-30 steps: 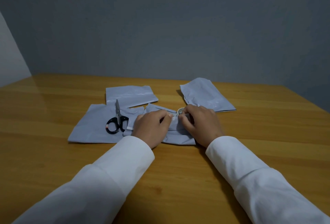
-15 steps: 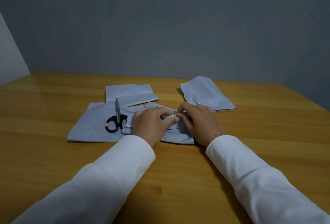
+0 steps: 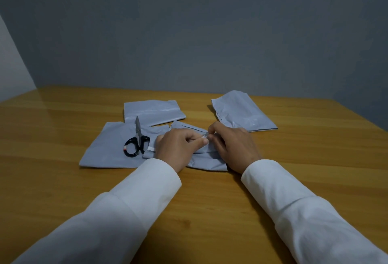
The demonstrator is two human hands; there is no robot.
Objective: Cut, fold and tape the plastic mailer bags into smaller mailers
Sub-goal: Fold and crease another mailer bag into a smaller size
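Mailer bag (image 3: 206, 161) lies crumpled at desk centre, under both hands; left hand (image 3: 178, 148) and right hand (image 3: 233, 148) have fingers (image 3: 204, 141) curled, pinching a small white strip (image 3: 205, 137) at its top edge, tape or liner, cannot tell. Scissors (image 3: 136, 140) rest just left on a flat grey sheet (image 3: 109, 150). Two more bags lie on the wooden desk (image 3: 210, 211): folded bag (image 3: 153, 111) behind, loose bag (image 3: 241, 112) far right.
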